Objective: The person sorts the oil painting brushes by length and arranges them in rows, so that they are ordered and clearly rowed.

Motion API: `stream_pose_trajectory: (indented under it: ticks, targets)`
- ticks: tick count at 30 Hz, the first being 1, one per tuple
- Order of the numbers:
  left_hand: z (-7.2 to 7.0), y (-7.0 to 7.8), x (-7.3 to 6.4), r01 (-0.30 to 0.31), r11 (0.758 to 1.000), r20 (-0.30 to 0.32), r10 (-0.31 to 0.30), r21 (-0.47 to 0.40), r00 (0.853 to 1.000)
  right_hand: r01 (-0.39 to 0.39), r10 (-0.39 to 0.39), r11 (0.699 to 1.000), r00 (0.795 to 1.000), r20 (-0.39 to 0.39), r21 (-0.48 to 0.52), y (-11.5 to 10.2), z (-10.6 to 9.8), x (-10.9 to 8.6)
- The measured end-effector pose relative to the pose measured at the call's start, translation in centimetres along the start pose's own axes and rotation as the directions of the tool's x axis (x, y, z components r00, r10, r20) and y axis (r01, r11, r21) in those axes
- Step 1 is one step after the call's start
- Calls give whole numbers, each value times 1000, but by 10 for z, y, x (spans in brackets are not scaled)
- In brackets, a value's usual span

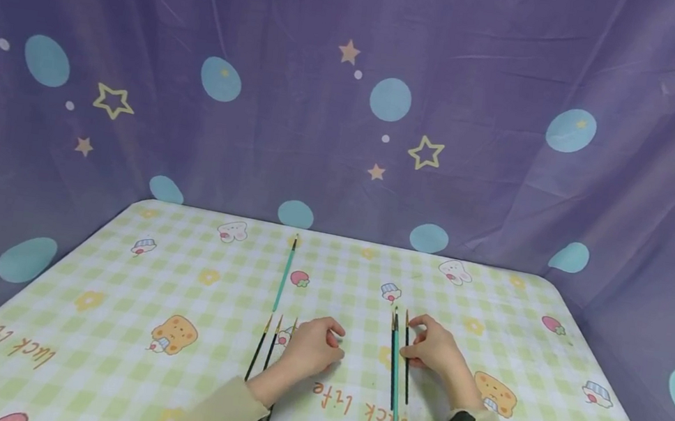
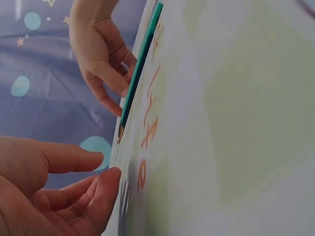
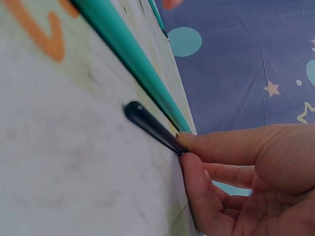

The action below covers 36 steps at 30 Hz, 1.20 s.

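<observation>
My right hand (image 1: 436, 349) pinches a dark-handled paintbrush (image 1: 405, 370) between thumb and finger; its rounded handle end (image 3: 142, 118) shows close up in the right wrist view. Just left of it lie a teal paintbrush (image 1: 395, 390) and another dark paintbrush (image 1: 393, 358), side by side and partly overlapping. My left hand (image 1: 313, 348) hovers low over the cloth with its fingers loosely bent, thumb and fingertip apart and nothing between them in the left wrist view. Beside it lie dark paintbrushes (image 1: 258, 350), some partly hidden by the hand and forearm.
One more teal paintbrush (image 1: 285, 278) lies farther back, left of the middle. A green-and-white checked tablecloth (image 1: 133, 382) with printed cartoons covers the table. Behind the far edge hangs a purple curtain (image 1: 295, 142) with stars and blue spots.
</observation>
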<state>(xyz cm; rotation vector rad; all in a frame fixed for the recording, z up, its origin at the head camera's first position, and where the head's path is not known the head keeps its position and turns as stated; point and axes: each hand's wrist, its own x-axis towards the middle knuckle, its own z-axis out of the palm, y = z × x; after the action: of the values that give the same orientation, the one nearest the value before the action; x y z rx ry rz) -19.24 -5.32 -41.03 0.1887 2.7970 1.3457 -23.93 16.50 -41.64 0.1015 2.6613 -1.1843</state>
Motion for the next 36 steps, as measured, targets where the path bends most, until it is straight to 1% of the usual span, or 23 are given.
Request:
stream_pose_trajectory:
  ticks: [7, 11, 15, 18, 21, 24, 27, 33, 36]
  targets:
    - [17, 11, 10, 15, 996, 47, -11, -91, 999, -6, 6, 1000, 1000, 2, -2, 1, 1, 2]
    - [27, 16, 16, 17, 993, 57, -10, -116, 998, -3, 3, 1000, 1000, -3, -4, 1, 0, 1]
    - [37, 22, 20, 38, 991, 66, -30, -128, 997, -1, 1, 1000, 1000, -6, -3, 1, 1, 1]
    - [45, 26, 23, 50, 991, 67, -42, -125, 997, 1, -1, 1000, 1000, -8, -9, 1, 1, 0]
    - [52, 28, 25, 44, 991, 54, -37, -123, 998, 6, -6, 1000, 1000, -10, -15, 1, 1, 0]
    - [57, 30, 29, 47, 990, 45, -41, -133, 998, 7, -7, 1000, 1000, -12, -13, 1, 1, -1]
    - [60, 33, 33, 65, 990, 41, -60, -128, 997, 0, 0, 1000, 1000, -11, -7, 1, 0, 0]
    - [65, 37, 38, 88, 994, 19, -87, -62, 996, -11, 11, 1000, 1000, -2, 6, 0, 0, 0]
    - [67, 38, 40, 103, 993, 18, -102, -52, 995, -5, 5, 1000, 1000, -2, 6, 0, -1, 0]
